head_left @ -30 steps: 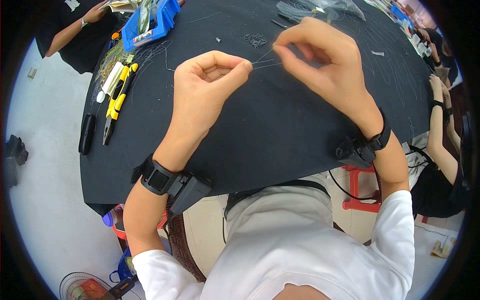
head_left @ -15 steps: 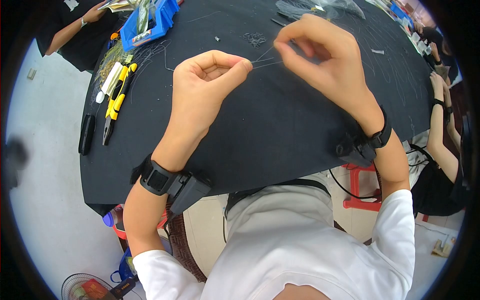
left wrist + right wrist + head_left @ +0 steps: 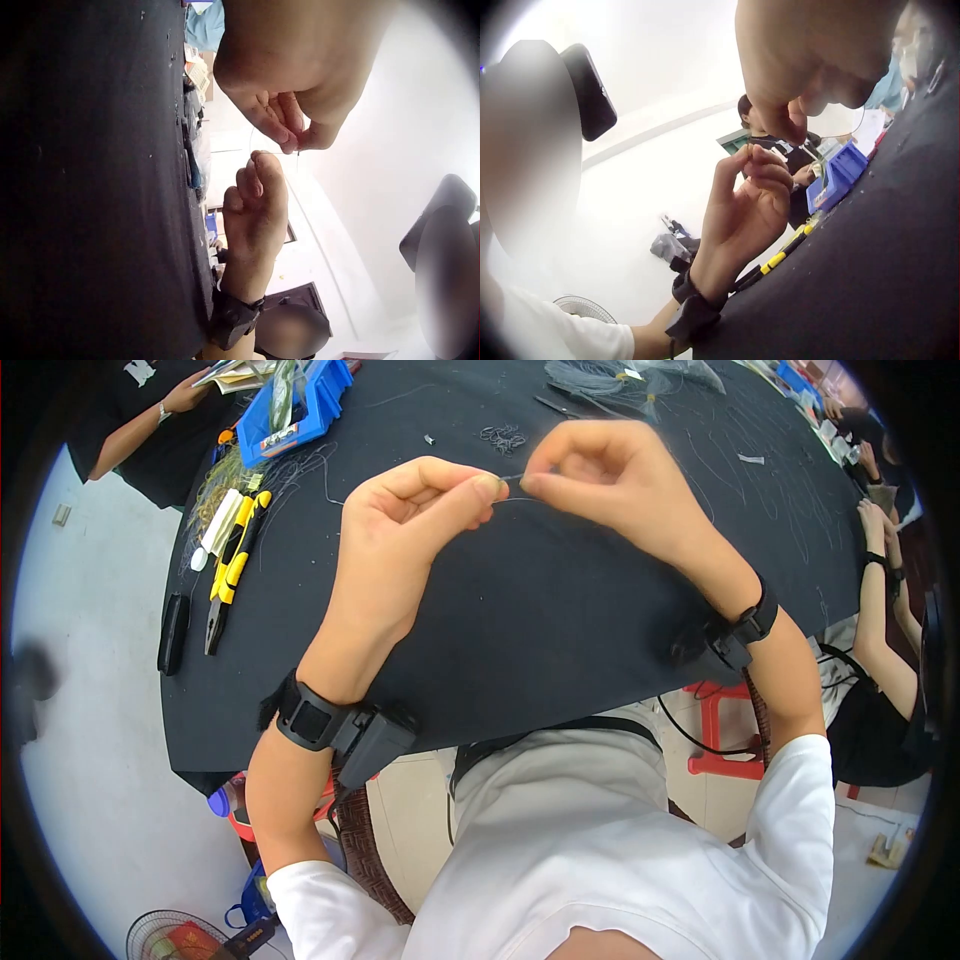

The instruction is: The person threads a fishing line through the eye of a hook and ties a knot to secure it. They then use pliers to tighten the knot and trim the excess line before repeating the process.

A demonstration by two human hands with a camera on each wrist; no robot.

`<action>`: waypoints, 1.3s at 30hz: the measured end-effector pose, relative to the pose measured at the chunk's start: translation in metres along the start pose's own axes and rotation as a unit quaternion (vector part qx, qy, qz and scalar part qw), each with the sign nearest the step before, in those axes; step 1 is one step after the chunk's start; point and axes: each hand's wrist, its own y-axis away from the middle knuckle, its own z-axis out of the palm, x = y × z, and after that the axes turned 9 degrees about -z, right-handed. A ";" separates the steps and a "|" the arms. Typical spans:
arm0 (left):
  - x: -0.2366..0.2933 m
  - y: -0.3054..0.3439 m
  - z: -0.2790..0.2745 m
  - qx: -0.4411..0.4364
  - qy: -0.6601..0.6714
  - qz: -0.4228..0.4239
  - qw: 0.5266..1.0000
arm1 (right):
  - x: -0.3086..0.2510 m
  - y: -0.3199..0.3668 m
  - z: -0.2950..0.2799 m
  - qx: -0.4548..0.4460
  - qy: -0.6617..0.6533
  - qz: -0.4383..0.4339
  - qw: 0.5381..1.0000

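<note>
Over the black table, the left hand (image 3: 400, 540) pinches a thin clear line between thumb and forefinger. The right hand (image 3: 625, 485) is close on its right, thumb and forefinger together at a short piece of the line (image 3: 512, 478) between the two hands. In the left wrist view the line (image 3: 277, 154) runs from the left hand's fingertips to the right hand (image 3: 257, 202). From the right wrist, the left hand (image 3: 750, 195) shows with its fingertips pinched, just below the right hand (image 3: 817, 60). What lies inside the fingertips is too small to tell.
Yellow-black pliers (image 3: 236, 550), a black case (image 3: 173, 633) and a blue bin (image 3: 305, 410) lie on the left of the table (image 3: 480, 650). Beyond the hands are a small dark pile (image 3: 502, 438) and bundled clear line (image 3: 600, 380). Other people are at both sides.
The right hand has moved left and slightly down, close to the left hand's fingertips, and the stretch of line between them is shorter. The left hand keeps its pinch.
</note>
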 end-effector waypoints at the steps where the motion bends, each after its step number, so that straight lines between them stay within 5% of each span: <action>1: -0.001 0.000 -0.001 0.005 0.015 -0.006 1.000 | 0.000 0.001 0.002 -0.008 -0.025 0.003 1.000; 7: -0.004 -0.001 -0.002 0.057 0.089 -0.038 0.994 | -0.010 0.005 0.013 -0.023 0.037 -0.069 0.997; 17: -0.003 -0.001 0.005 0.114 -0.087 0.034 0.989 | -0.024 0.005 0.022 0.023 0.177 -0.200 0.963; 20: -0.001 -0.002 0.003 0.112 -0.126 0.041 0.985 | -0.024 0.003 0.015 0.018 0.107 -0.131 0.985; 39: 0.006 -0.001 0.002 -0.028 -0.195 0.053 0.979 | -0.014 -0.008 -0.004 0.027 0.166 -0.115 0.979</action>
